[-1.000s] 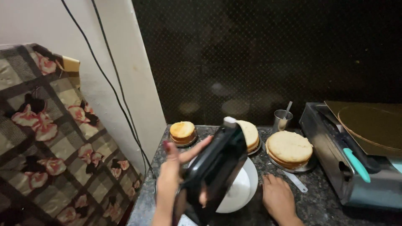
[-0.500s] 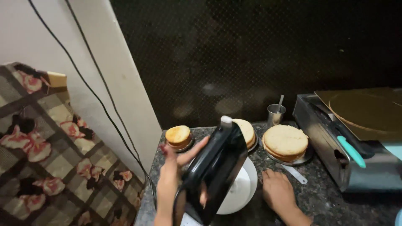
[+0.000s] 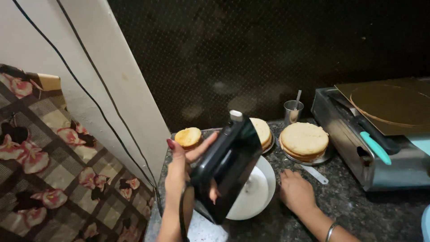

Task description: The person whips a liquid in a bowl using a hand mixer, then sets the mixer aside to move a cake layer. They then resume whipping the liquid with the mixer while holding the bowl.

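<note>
My left hand [image 3: 181, 172] holds the black hand mixer [image 3: 226, 168] tilted over the white bowl [image 3: 262, 190], palm against its side, fingers spread around the body, thumb side up. The mixer's front end points down into the bowl and its body hides most of the bowl from me; I cannot see the beaters or what they touch. Its cord hangs from the rear end, on my side of the bowl, down past my wrist.

My right hand [image 3: 295, 192] rests on the dark speckled counter [image 3: 358, 210] just right of the bowl, fingers loosely curled, holding nothing; whether it touches the rim I cannot tell.

Beyond the bowl stand three sponge cake rounds: a small one [image 3: 188, 136] to the far left, one [image 3: 262, 130] half hidden straight behind the mixer, and a large one [image 3: 304, 139] on a plate to the far right. A steel cup [image 3: 293, 110] stands behind them, and a white utensil [image 3: 316, 175] lies on the counter right of the bowl. A steel appliance [image 3: 358, 139] with a teal-handled tool [image 3: 375, 148] on it sits well right of the bowl.

To do this well, I judge I should bring my right hand onto the bowl's rim to brace it, keep the mixer's nose low inside the bowl so nothing spatters, and keep the cord clear of the rim.
</note>
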